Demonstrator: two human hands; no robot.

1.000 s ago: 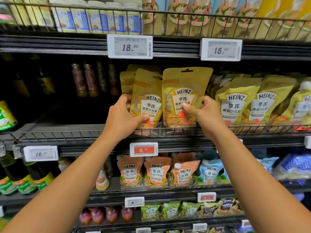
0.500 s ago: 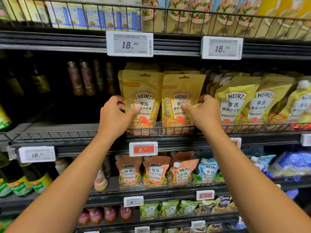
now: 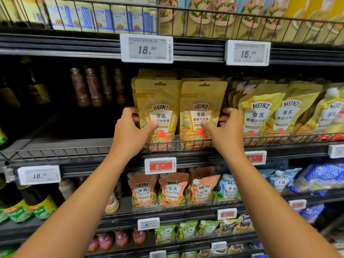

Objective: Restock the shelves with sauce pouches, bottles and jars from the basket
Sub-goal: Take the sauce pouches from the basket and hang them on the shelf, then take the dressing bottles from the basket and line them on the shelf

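Two yellow Heinz sauce pouches stand side by side and upright behind the wire rail [image 3: 270, 139] of the middle shelf. My left hand [image 3: 128, 131] grips the left pouch [image 3: 158, 101], thumb on its front and fingers behind its left edge. My right hand [image 3: 223, 131] grips the right pouch [image 3: 203, 101] the same way from its right side. More pouches of the same kind stand behind both. The basket is not in view.
Spouted yellow Heinz pouches [image 3: 260, 112] fill the shelf to the right. Dark bottles [image 3: 93, 86] stand at the back left, with bare shelf floor [image 3: 70, 144] in front of them. Orange pouches [image 3: 173, 190] sit one shelf down. Price tags [image 3: 146, 49] hang on the shelf edges.
Both pouches went from tilted and raised to upright and level, set down behind the rail. My hands moved slightly apart to the pouches' outer edges.
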